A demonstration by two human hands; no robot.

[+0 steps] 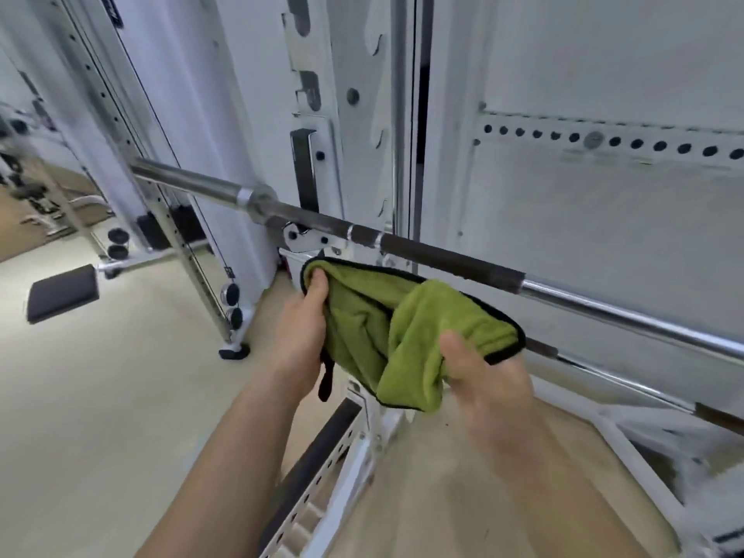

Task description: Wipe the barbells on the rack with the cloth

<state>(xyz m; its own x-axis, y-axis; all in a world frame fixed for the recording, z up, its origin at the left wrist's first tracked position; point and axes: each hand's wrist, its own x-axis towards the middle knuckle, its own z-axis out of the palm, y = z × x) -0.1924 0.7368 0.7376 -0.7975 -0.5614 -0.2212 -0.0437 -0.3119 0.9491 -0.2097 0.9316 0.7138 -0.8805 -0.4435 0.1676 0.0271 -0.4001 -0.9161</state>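
A green cloth (386,320) with a black hem hangs bunched between both hands, just below the upper barbell. My left hand (300,328) pinches its left edge with the thumb on top. My right hand (479,376) grips its right lower fold, thumb pressed into the fabric. The upper barbell (455,263) runs from upper left to lower right across the white rack (362,155), dark in the middle and chrome toward the right. A second, thinner bar (612,380) lies lower, partly hidden behind the cloth.
A white perforated base rail (322,489) of the rack runs toward me under my arms. A cable machine frame (189,243) with a black footplate (62,294) stands at the left. A white wall panel (604,219) with a row of holes is behind the bars.
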